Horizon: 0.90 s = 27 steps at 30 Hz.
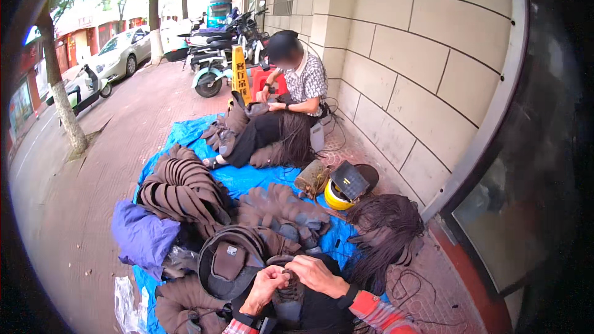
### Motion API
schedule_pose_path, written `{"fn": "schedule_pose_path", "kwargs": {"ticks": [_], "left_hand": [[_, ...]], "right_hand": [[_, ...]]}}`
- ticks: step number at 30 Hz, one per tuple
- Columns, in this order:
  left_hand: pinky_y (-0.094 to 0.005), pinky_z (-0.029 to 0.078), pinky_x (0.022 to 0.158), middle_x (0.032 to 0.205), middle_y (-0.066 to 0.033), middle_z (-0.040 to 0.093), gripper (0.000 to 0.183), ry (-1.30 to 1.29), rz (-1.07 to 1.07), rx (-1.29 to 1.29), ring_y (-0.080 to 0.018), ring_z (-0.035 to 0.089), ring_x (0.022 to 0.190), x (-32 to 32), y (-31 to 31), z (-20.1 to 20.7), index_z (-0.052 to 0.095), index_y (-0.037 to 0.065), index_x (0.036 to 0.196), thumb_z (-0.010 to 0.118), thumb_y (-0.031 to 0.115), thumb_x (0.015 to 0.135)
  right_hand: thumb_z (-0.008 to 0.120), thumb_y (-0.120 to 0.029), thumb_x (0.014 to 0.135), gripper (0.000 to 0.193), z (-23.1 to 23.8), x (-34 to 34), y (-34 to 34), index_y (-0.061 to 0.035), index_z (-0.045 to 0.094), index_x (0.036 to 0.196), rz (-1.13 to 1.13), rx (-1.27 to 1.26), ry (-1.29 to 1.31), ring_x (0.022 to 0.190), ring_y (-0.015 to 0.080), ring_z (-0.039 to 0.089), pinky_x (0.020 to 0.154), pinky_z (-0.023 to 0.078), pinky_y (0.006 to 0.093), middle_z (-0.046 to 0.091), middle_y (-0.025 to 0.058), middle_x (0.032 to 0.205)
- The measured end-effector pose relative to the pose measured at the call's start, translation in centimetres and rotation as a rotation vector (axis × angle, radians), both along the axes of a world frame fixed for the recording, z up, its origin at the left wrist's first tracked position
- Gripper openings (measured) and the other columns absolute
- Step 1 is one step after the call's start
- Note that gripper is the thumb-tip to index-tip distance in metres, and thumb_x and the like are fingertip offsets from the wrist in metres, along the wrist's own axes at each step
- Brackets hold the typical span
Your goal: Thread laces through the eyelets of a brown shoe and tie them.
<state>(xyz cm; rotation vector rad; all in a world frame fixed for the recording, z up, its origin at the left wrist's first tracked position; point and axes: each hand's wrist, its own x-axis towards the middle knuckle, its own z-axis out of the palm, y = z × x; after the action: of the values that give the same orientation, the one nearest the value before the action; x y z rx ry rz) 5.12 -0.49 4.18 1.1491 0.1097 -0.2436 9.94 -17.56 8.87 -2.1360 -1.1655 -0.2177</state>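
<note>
Blue tarp (247,180) on pavement; brown shoe upper (288,295) beneath two hands.
It sits near 6 o'clock in view, long axis running roughly 12 to 6; which end is the toe cannot be told. Left hand (266,284) at its 10 and right hand (317,274) at its 1 have fingers pinched together, on what is unclear. Lacing seems in hand; next calls for a fine pull. Dark laces (391,235) lie toward 2.

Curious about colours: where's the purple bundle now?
In the head view, the purple bundle lies at the left edge of the blue sheet, beside the brown stack.
</note>
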Motion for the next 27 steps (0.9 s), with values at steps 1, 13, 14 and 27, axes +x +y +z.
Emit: {"fn": "schedule_pose_path", "kwargs": {"ticks": [1, 13, 14, 27], "left_hand": [[-0.0195, 0.039, 0.056, 0.066, -0.0004, 0.059, 0.01, -0.029, 0.003, -0.021, -0.0064, 0.051, 0.058, 0.0, -0.1, 0.1, 0.06, 0.002, 0.079, 0.067, 0.009, 0.08], [-0.0216, 0.038, 0.052, 0.063, -0.0025, 0.06, 0.011, 0.053, 0.335, -0.029, -0.0078, 0.049, 0.054, 1.5, -1.7, -1.3, 0.061, 0.002, 0.069, 0.062, 0.005, 0.08], [-0.0222, 0.039, 0.053, 0.063, -0.0026, 0.06, 0.01, 0.028, 0.331, 0.021, -0.0083, 0.05, 0.055, 1.5, -2.0, -0.8, 0.061, 0.001, 0.069, 0.061, 0.004, 0.079], [-0.021, 0.043, 0.062, 0.078, -0.0017, 0.065, 0.014, -0.093, 0.163, 0.087, -0.0067, 0.055, 0.069, 0.0, -2.9, -1.8, 0.065, 0.001, 0.091, 0.061, 0.014, 0.088]], "right_hand": [[0.057, 0.001, 0.069, 0.027, 0.5, -0.1, 0.0, -0.0027, 0.058, 0.095, 0.025, -0.026, -0.065, 0.079, 0.0321, 0.057, 0.069, 0.046, 0.0398, 0.055, 0.0124, 0.084], [0.061, 0.0, 0.078, 0.017, 2.6, -1.8, 2.0, -0.0006, 0.061, 0.095, -0.233, 0.184, -0.107, 0.082, 0.0291, 0.057, 0.071, 0.047, 0.037, 0.058, 0.0116, 0.084], [0.061, 0.0, 0.078, 0.017, 1.3, -2.1, 2.0, -0.0006, 0.061, 0.095, -0.221, 0.187, -0.102, 0.082, 0.0291, 0.057, 0.071, 0.047, 0.037, 0.058, 0.0116, 0.084], [0.054, 0.0, 0.082, 0.014, -1.8, -2.2, 1.2, 0.0034, 0.054, 0.096, -0.32, 0.18, 0.139, 0.082, 0.0372, 0.059, 0.071, 0.048, 0.0417, 0.059, 0.0203, 0.087]]}}
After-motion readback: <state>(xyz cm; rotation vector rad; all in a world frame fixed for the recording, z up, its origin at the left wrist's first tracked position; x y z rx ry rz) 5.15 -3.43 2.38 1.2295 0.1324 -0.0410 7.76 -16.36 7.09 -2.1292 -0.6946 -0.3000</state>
